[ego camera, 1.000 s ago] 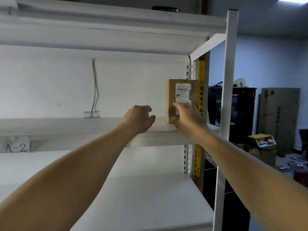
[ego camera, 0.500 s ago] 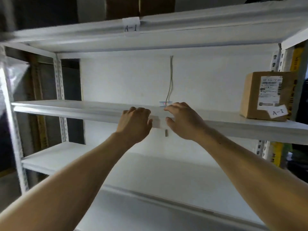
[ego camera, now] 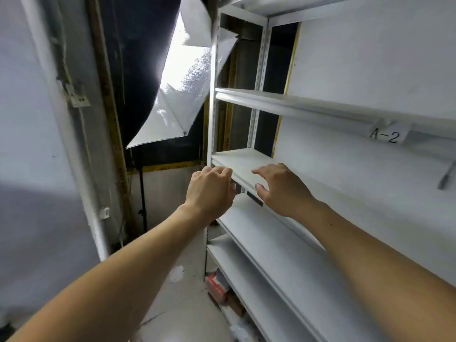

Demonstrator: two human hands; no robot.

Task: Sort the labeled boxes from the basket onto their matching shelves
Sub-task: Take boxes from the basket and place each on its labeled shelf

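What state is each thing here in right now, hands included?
Left hand: loosely curled, empty.
Right hand: fingers relaxed, empty, in front of a shelf edge.
A-2 label: stuck on a shelf's front edge.
Shelves: bare where visible; no box in view.
Softbox: lit.

We saw white shelves [ego camera: 283, 104], a white label [ego camera: 386, 135] with dark "A-2" lettering, a silver-lined black softbox [ego camera: 172, 95], and yellow-edged uprights [ego camera: 291, 67].

Glare is thrown by a bright softbox [ego camera: 182, 77] at far left; elsewhere the scene is dimly lit, motion-blurred and bent at the edges
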